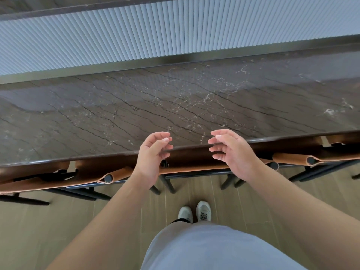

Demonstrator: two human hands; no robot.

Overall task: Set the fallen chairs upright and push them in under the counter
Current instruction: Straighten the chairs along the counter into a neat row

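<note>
Both hands up over the counter point(136, 106) front edge, holding nothing. Left hand point(152, 152) fingers loosely curled, palm toward right hand; right hand point(231, 151) same, fingers relaxed and slightly spread, a bit motion-blurred. Gap between them, not touching each other or the counter as far as I can tell.

Chairs: three in view, all upright, tucked under the counter overhang. Left chair point(48, 180), mid chair point(194, 168) directly below the hands, right chair point(315, 158). Tan leather wrapped on black tube frames; black legs on the floor. Seats mostly hidden by the slab, so can't tell how far in each sits. Left and mid chairs' ends nearly meet at a rolled leather end point(108, 177); same on the right side.

Counter is dark veined stone, top bare. Behind it a metal strip, then a ribbed pale panel point(155, 34).

Wood-look floor point(58, 221). Person's grey trousers and two white shoes point(194, 213) just behind mid chair's legs.
</note>
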